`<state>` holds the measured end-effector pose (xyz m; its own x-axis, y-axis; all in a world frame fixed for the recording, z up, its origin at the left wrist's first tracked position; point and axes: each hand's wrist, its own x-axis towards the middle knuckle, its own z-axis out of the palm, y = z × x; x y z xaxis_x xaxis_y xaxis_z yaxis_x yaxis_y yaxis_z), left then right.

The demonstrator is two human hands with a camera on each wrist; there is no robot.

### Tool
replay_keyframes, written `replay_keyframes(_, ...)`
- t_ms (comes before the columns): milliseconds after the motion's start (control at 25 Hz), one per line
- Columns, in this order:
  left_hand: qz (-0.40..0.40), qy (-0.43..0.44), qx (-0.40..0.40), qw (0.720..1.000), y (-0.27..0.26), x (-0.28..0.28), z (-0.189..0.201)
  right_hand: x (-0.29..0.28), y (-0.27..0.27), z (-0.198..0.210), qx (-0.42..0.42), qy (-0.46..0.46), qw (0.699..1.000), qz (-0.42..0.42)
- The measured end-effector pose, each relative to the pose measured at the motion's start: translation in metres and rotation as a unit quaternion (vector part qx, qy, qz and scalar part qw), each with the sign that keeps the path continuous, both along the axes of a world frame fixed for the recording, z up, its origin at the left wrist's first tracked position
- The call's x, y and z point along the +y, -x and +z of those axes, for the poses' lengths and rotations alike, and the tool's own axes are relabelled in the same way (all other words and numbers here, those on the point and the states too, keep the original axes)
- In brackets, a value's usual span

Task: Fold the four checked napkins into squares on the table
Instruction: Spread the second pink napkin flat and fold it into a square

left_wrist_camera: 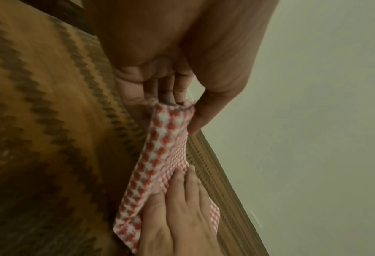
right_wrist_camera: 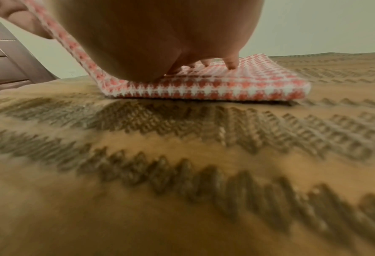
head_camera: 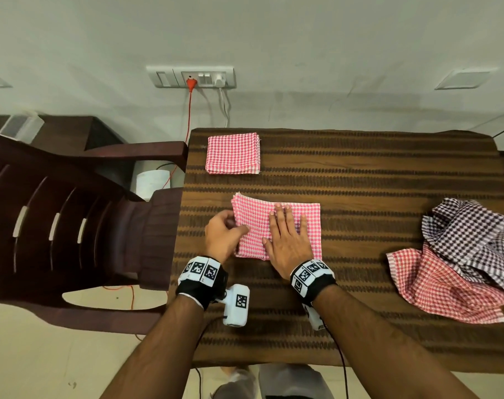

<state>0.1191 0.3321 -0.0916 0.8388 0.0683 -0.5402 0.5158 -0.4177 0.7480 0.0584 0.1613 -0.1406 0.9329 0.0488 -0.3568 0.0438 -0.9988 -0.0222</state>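
The striped brown table [head_camera: 360, 174] is carrying all four checked cloths. The largest heap, a crumpled purple napkin [head_camera: 472, 228] lying partly over a crumpled red napkin [head_camera: 438, 286], is sitting at the table's right edge, well apart from both hands. The half-folded pink napkin [head_camera: 276, 223] is lying in the middle near the person, directly under the hands. The right hand [head_camera: 288, 240] is pressing flat on it, fingers straight and close together, pinning its centre. The left hand [head_camera: 223, 234] is pinching the napkin's left edge between thumb and curled fingers, raising that side off the table. A finished pink folded square [head_camera: 233, 153] is resting at the far left corner.
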Motion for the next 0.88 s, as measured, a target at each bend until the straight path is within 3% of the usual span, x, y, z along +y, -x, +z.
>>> replay_keyframes(120, -0.040, -0.011, -0.061, 0.997, 0.008, -0.021, 0.018, -0.008, -0.001, 0.004, -0.043, -0.095, 0.995, -0.008)
replay_keyframes(200, -0.068, -0.007, -0.095, 0.993, 0.012, -0.036, 0.026, -0.017, 0.002, 0.013, -0.115, -0.273, 0.952, -0.080)
replay_keyframes(280, -0.096, 0.001, -0.107, 0.990, 0.016, -0.054, 0.029, -0.028, 0.004, 0.031, -0.158, -0.460, 0.841, -0.235)
replay_keyframes(360, -0.116, 0.003, -0.104, 0.988, 0.020, -0.073, 0.029, -0.038, 0.005, 0.049, -0.111, -0.597, 0.703, -0.370)
replay_keyframes(400, -0.129, 0.008, -0.103, 0.986, 0.023, -0.082, 0.028, -0.045, 0.005, 0.052, -0.092, -0.625, 0.663, -0.401)
replay_keyframes(440, -0.146, 0.021, -0.102, 0.984, 0.025, -0.091, 0.026, -0.053, 0.006, 0.054, -0.083, -0.635, 0.648, -0.413)
replay_keyframes(520, -0.180, 0.050, -0.089, 0.978, 0.031, -0.103, 0.022, -0.066, 0.008, 0.048, -0.086, -0.605, 0.674, -0.415)
replay_keyframes(640, -0.211, 0.074, -0.067, 0.972, 0.035, -0.107, 0.016, -0.079, 0.013, 0.033, -0.090, -0.512, 0.746, -0.416)
replay_keyframes(760, -0.249, 0.010, -0.140, 0.958, 0.033, -0.096, 0.006, -0.085, 0.017, 0.028, -0.104, -0.437, 0.779, -0.437)
replay_keyframes(800, -0.286, -0.046, -0.188, 0.939, 0.032, -0.090, 0.000, -0.086, 0.019, 0.027, -0.105, -0.410, 0.788, -0.448)
replay_keyframes(880, -0.385, -0.162, -0.257, 0.871, 0.030, -0.082, -0.012, -0.084, 0.021, 0.029, -0.110, -0.370, 0.798, -0.462)
